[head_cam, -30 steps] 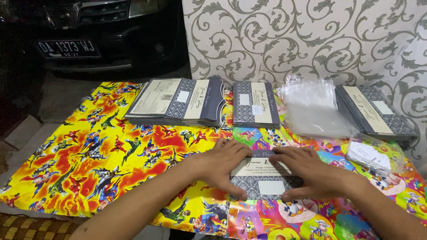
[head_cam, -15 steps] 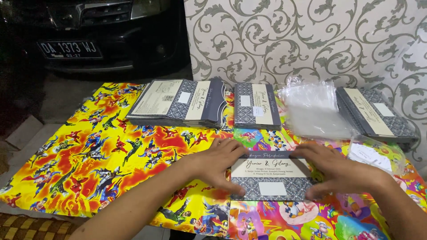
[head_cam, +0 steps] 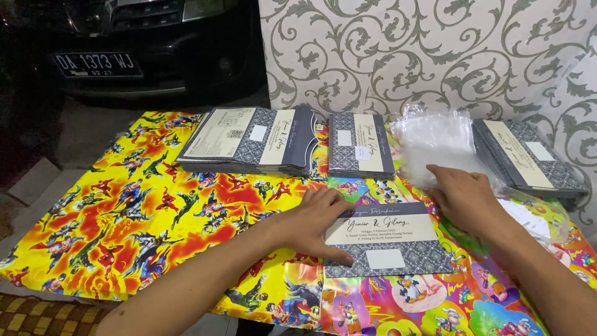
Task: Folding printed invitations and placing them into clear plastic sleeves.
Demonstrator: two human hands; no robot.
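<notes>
The left hand (head_cam: 314, 218) is lying flat with fingers spread, pinning the left edge of a grey-and-cream card (head_cam: 385, 239) at lower centre of the frame. The right hand (head_cam: 466, 196), fingers loosely extended, is reaching toward the pile of clear plastic sleeves (head_cam: 438, 146) at upper right. The sleeves look slippery; several could be dragged together, and the glossy cartoon sheet (head_cam: 155, 211) could let the card slide.
</notes>
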